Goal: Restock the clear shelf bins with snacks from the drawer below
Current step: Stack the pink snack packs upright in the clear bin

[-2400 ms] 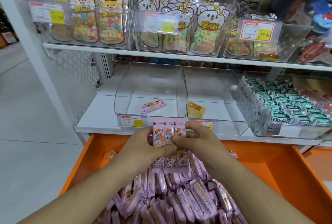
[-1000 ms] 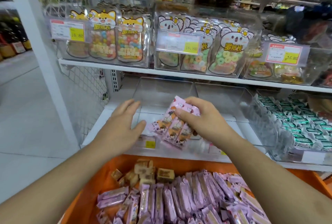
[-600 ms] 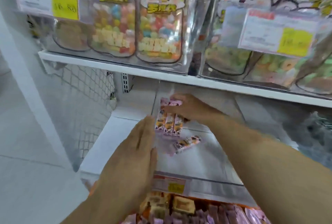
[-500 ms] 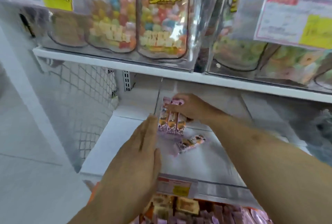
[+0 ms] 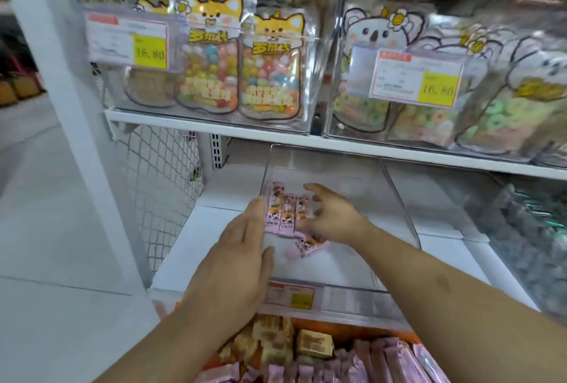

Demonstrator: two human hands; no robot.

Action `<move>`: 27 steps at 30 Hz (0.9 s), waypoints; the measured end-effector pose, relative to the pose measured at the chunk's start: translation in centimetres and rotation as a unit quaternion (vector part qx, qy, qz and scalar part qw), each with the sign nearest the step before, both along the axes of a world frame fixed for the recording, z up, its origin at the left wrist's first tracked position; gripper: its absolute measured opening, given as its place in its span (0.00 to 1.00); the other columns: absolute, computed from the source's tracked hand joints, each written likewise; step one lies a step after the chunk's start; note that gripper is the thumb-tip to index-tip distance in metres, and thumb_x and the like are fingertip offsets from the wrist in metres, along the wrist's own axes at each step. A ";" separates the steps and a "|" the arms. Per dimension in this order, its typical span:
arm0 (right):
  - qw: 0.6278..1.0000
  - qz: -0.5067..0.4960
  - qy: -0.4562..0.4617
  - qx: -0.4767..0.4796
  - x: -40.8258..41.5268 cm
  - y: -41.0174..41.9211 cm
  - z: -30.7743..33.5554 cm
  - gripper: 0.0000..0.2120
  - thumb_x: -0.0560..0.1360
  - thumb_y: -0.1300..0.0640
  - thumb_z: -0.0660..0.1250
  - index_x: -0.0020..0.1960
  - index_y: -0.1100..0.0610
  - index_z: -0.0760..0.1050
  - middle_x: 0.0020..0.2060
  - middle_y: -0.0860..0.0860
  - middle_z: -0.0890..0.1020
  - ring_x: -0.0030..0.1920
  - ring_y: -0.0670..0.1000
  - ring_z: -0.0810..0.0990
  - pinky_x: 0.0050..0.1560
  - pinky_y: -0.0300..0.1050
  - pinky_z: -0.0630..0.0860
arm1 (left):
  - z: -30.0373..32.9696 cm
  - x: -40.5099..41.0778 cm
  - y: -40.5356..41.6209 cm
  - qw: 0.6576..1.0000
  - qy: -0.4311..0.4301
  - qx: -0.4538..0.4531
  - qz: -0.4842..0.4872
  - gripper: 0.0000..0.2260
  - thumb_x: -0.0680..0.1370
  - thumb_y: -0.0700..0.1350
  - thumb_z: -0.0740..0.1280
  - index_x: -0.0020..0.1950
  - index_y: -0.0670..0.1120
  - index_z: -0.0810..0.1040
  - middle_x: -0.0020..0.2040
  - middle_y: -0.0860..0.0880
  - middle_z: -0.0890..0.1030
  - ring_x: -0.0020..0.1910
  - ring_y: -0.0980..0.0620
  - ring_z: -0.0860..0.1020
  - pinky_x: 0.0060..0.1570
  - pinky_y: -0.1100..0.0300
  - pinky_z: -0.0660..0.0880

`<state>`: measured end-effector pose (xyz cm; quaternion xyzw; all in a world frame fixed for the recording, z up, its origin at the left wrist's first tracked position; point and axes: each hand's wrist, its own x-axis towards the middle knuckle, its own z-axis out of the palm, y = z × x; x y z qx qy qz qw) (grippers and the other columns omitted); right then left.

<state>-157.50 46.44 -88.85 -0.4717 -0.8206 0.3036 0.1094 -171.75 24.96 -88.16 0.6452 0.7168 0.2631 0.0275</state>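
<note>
Both grips spread: left hand [image 5: 242,257] flat against the clear bin [image 5: 395,198], right hand [image 5: 334,217] beside three pink snack bars [image 5: 285,210]; above, yellow tags [image 5: 150,52] read 16.80.

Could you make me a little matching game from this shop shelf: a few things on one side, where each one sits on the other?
Things:
1. three pink packets
2. single pink packet
3. fox candy bags
4. tan wrapped snacks

Places:
A. upper shelf bin
B. orange drawer below
C. side by side in the clear bin, between the hands
D. lying alone nearer the bin's front

Pairs: 1-C, 2-D, 3-A, 4-B
</note>
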 end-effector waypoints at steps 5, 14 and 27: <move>0.999 0.043 -0.004 0.021 0.6 -0.7 -0.5 0.39 0.75 0.47 0.77 0.82 0.43 0.62 0.77 0.48 0.70 0.75 0.53 0.70 0.66 0.40 0.70 | 0.2 0.2 0.0 1.000 -0.013 0.007 0.009 0.35 0.86 0.56 0.53 0.81 0.57 0.29 0.84 0.53 0.54 0.77 0.54 0.64 0.69 0.56 0.72; 0.973 0.155 -0.137 0.103 -2.3 -0.5 -2.6 0.35 0.79 0.34 0.64 0.82 0.40 0.59 0.82 0.47 0.60 0.80 0.55 0.55 0.80 0.56 0.57 | 0.0 0.3 0.3 0.999 -0.020 0.028 0.019 0.35 0.86 0.55 0.55 0.82 0.57 0.32 0.81 0.53 0.62 0.72 0.55 0.69 0.64 0.59 0.74; 0.987 -0.013 -0.156 0.035 2.7 -2.4 -0.8 0.34 0.63 0.34 0.82 0.62 0.49 0.77 0.62 0.49 0.76 0.63 0.51 0.74 0.62 0.47 0.75 | 0.4 0.5 0.1 0.999 -0.024 0.023 0.037 0.35 0.85 0.55 0.57 0.82 0.57 0.34 0.78 0.52 0.66 0.66 0.56 0.73 0.57 0.59 0.76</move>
